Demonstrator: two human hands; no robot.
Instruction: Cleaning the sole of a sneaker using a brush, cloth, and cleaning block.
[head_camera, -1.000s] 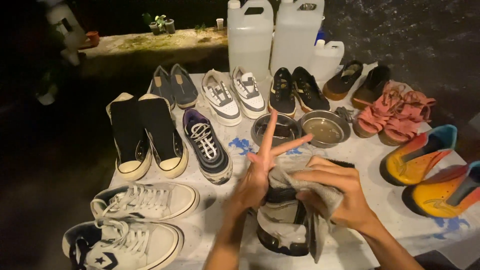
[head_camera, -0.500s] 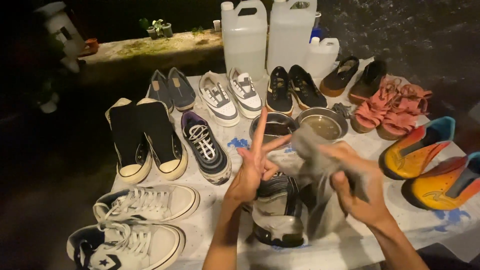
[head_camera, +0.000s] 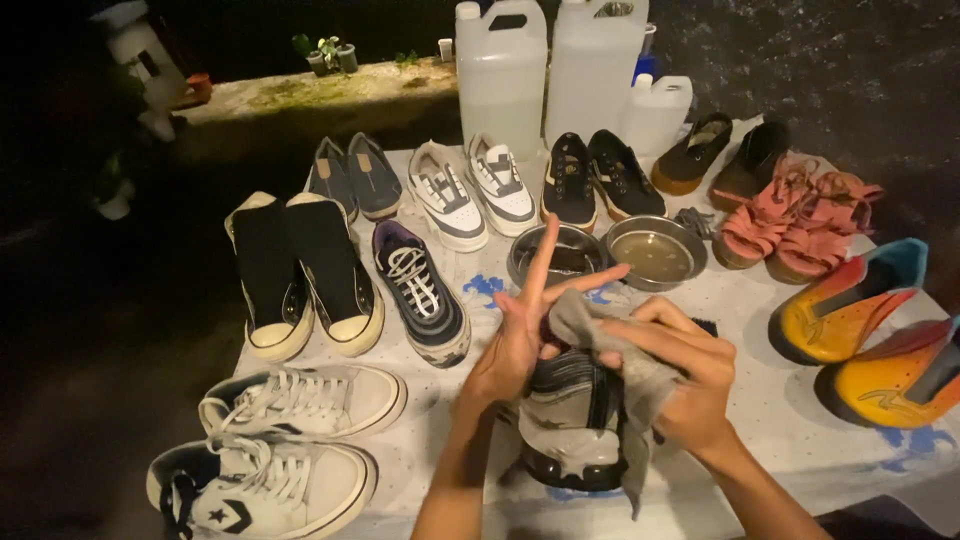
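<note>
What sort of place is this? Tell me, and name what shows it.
Probably an outdoor shoe-cleaning stand at night. A white-covered table holds many pairs of shoes in rows, large translucent plastic jugs stand behind two round metal bowls, and the right hand presses a grey cloth on a grey-and-black sneaker.

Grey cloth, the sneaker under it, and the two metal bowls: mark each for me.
grey cloth (head_camera: 640, 385): head view, fold below right hand's fingers.
sneaker (head_camera: 570, 420): head view, grey side panel.
metal bowls (head_camera: 655, 255): head view, right bowl's inside.
</note>
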